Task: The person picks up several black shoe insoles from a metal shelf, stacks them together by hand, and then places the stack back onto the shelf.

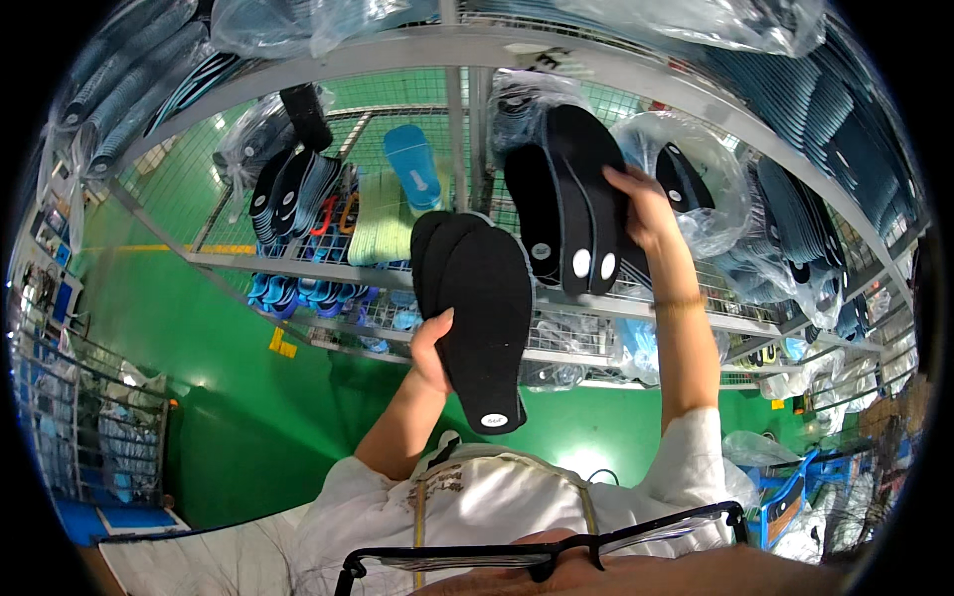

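Observation:
My left hand (433,350) grips a fanned stack of black shoe insoles (484,308) in front of my chest, thumb on top. A white oval label sits at the heel end of the top one. Farther off and to the right, my right hand (641,204) is closed on the edge of more black insoles (586,179), which stand upright at the shelf with white ovals low on them. Another black insole (533,209) leans just left of those. The fingers behind both stacks are hidden.
A grey metal wire rack (328,268) spans the view. On it lie a blue insole (411,164), yellow-green insoles (381,221), dark insole stacks (295,194) and plastic-bagged bundles (686,189). Grey-blue insoles (785,109) fill the upper shelf. Below is green floor (248,397).

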A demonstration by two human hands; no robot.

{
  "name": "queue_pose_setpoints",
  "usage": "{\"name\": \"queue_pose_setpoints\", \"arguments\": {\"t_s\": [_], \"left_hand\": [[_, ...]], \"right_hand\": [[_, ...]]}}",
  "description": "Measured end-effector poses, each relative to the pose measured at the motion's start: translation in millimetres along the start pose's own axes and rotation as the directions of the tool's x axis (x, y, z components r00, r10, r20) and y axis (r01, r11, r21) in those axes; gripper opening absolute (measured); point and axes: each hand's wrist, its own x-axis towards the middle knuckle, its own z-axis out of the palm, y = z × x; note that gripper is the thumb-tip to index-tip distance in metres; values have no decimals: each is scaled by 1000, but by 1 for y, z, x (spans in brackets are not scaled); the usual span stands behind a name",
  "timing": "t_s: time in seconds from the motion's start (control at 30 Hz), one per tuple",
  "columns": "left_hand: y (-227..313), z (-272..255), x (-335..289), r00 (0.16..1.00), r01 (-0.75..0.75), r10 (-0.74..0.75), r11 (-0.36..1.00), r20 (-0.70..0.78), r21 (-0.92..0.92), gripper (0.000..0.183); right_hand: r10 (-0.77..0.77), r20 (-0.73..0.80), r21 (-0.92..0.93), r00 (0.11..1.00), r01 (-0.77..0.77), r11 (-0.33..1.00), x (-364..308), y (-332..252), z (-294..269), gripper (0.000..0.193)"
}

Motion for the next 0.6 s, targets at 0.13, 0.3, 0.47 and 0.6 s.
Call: {"name": "queue_pose_setpoints", "arguments": {"t_s": [0.13,0.3,0.47,0.6], "left_hand": [[0,9,13,980,28,-14,997,197,-73,67],[3,19,14,849,229,-109,958,516,-174,67],[-35,40,30,623,514,-201,834,756,-202,66],[-94,65,51,397,661,-263,747,879,-75,67]], "right_hand": [[-71,-165,-572,984,-37,820,97,66,-31,34],[-519,-319,-664,793,203,720,36,67,-17,39],[-601,-419,-275,680,536,798,-113,38,-41,24],[-701,-501,-495,507,497,713,-219,50,-56,34]]}}
